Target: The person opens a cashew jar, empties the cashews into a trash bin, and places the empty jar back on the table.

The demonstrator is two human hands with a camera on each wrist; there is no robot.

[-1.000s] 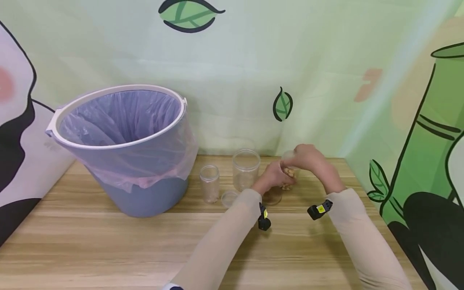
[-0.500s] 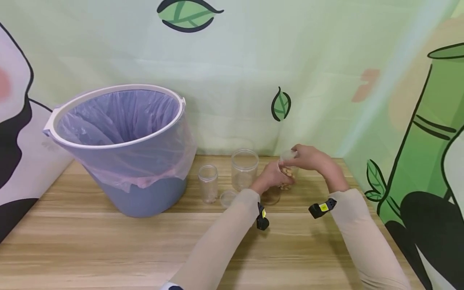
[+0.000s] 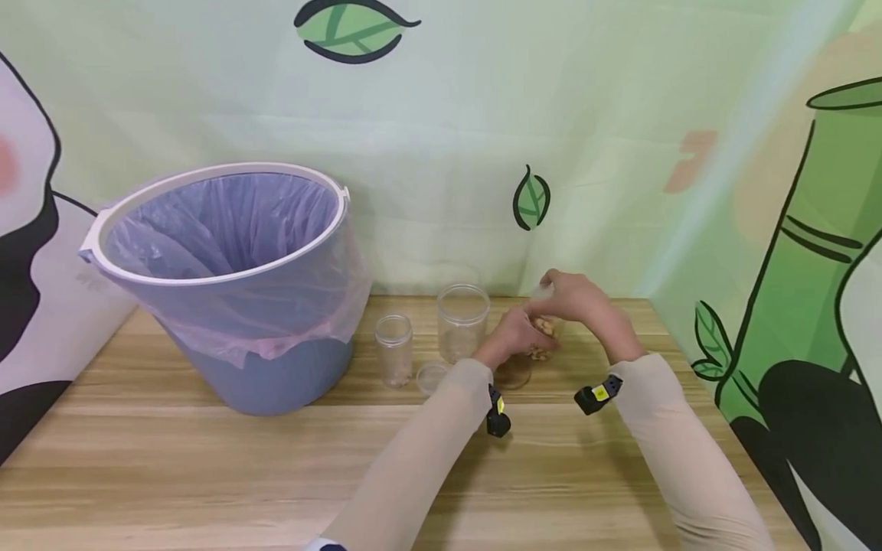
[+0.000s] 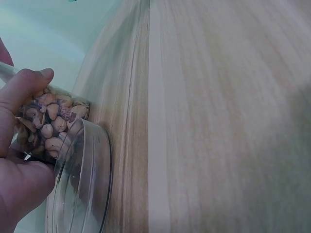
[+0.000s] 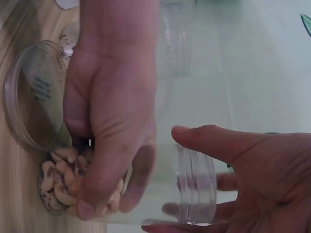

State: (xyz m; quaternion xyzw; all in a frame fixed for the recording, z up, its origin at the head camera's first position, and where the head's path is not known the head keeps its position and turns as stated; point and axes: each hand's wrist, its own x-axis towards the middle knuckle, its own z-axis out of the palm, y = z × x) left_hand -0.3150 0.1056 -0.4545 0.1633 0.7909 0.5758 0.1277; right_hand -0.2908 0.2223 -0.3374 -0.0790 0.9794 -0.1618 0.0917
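Observation:
A clear jar of cashews (image 5: 63, 179) stands at the back right of the table in the head view. My left hand (image 3: 515, 334) grips it round its lower body, thumb and fingers across the nuts. From above, my right hand (image 3: 570, 297) holds the clear ridged top (image 5: 197, 184) of this jar, thumb on one side and fingers on the other. A large clear round lid (image 4: 95, 179) lies on the table beside the jar's base, close under the left hand. In the head view the left hand partly covers the jar.
A small clear jar (image 3: 394, 352) and a wider clear jar (image 3: 463, 325) stand left of the hands. A small clear lid (image 3: 432, 377) lies before them. At the left is a big blue bin (image 3: 276, 375) with a plastic liner. A printed cloth (image 3: 441, 153) hangs behind.
My right hand has turned a little to the left at the jar's top, and its wrist has shifted left. The left hand keeps its grip on the jar.

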